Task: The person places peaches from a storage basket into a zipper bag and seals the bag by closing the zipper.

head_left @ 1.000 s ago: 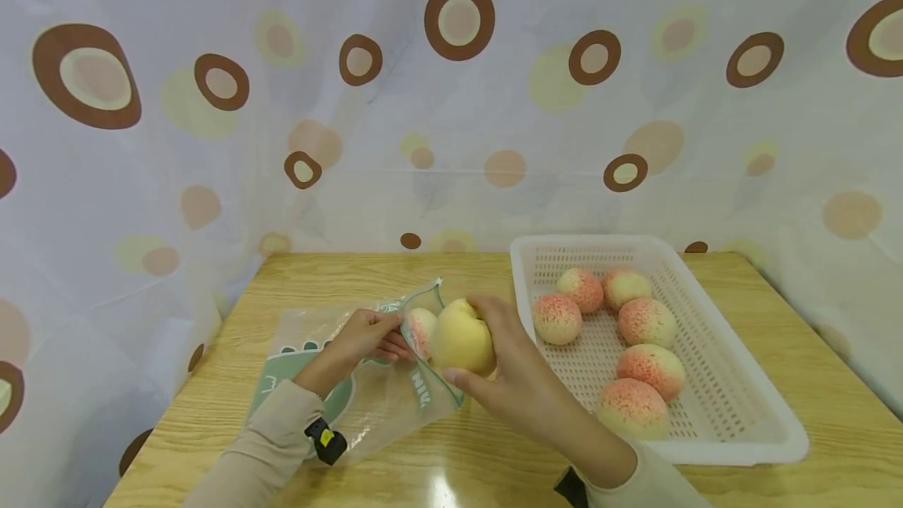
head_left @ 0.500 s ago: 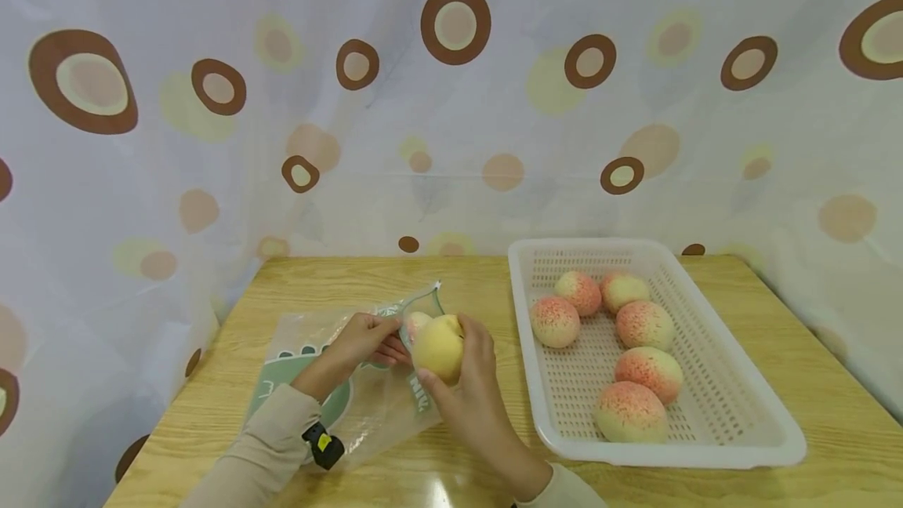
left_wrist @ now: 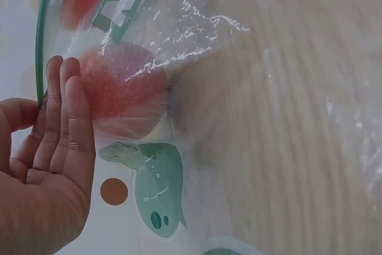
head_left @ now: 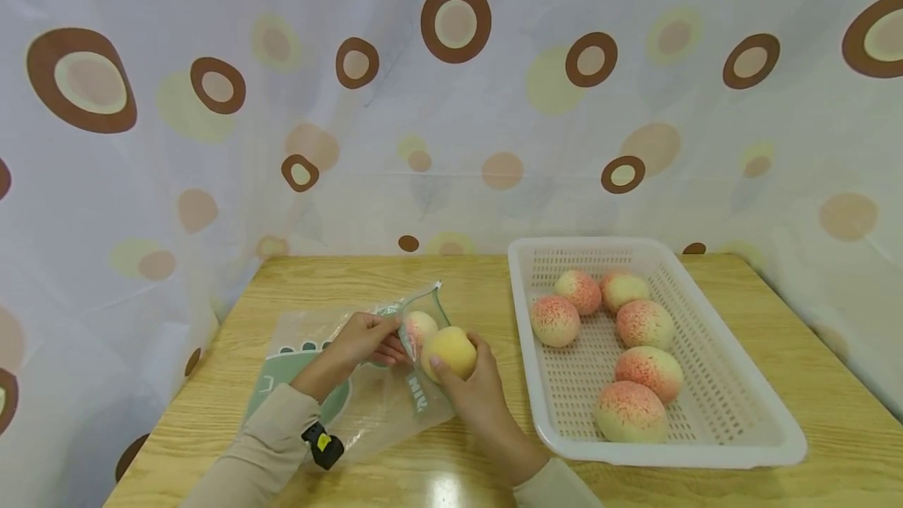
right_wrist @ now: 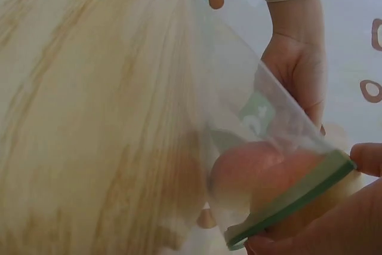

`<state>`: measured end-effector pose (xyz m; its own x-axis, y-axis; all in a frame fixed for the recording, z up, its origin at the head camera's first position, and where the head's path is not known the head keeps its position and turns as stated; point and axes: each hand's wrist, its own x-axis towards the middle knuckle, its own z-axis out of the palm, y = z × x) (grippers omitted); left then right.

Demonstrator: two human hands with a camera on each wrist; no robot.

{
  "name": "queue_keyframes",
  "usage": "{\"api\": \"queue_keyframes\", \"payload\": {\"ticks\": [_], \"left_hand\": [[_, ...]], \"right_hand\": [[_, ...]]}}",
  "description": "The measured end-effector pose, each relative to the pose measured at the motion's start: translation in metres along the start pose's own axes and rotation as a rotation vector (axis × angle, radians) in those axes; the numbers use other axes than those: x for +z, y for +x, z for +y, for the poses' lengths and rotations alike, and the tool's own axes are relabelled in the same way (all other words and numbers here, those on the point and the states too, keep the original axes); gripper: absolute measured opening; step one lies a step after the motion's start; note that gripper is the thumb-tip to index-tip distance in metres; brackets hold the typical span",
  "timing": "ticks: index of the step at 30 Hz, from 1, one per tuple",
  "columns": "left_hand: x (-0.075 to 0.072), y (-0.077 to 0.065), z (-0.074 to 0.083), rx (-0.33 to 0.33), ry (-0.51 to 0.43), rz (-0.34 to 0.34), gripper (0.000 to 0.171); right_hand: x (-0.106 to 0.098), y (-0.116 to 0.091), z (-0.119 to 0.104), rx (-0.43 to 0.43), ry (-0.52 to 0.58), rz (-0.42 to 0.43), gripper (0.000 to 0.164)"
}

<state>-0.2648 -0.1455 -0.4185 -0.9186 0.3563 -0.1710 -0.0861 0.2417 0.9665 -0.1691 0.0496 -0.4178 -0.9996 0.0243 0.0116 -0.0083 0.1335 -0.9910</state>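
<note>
A clear plastic zip bag (head_left: 384, 410) with green print lies on the table, its green-edged mouth raised toward the right. My left hand (head_left: 363, 342) pinches the bag's rim between thumb and fingers, the other fingers straight against the outside. One peach (head_left: 419, 326) is inside, just past the mouth; its red side shows through the film in the left wrist view. My right hand (head_left: 483, 390) grips a second, yellow-sided peach (head_left: 455, 351) at the bag's mouth, touching or very near the first. In the right wrist view, the green zip strip (right_wrist: 292, 204) crosses in front of this peach.
A white slotted plastic basket (head_left: 758, 382) stands on the right of the wooden table (head_left: 466, 273), with several red-speckled peaches (head_left: 645, 324) in it. A patterned curtain (head_left: 508, 100) hangs behind the table.
My right hand has moved left and down with the yellow-sided peach, bringing it to the bag's mouth. The left hand keeps its place on the rim. The basket's peaches stay put.
</note>
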Motion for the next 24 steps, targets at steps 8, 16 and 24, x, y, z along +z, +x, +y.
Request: {"api": "queue_keyframes", "payload": {"ticks": [8, 16, 24], "left_hand": [[0.001, -0.002, 0.004, 0.009, 0.021, 0.016, 0.04], [0.002, -0.002, 0.01, 0.019, 0.02, 0.022, 0.036], [0.003, -0.002, 0.009, 0.005, 0.015, 0.03, 0.036]], "right_hand": [[-0.004, 0.003, 0.007, 0.046, 0.028, -0.111, 0.074], [-0.007, 0.0, 0.007, -0.025, 0.004, -0.176, 0.047], [-0.007, 0.004, 0.012, -0.012, -0.03, -0.037, 0.041]]}}
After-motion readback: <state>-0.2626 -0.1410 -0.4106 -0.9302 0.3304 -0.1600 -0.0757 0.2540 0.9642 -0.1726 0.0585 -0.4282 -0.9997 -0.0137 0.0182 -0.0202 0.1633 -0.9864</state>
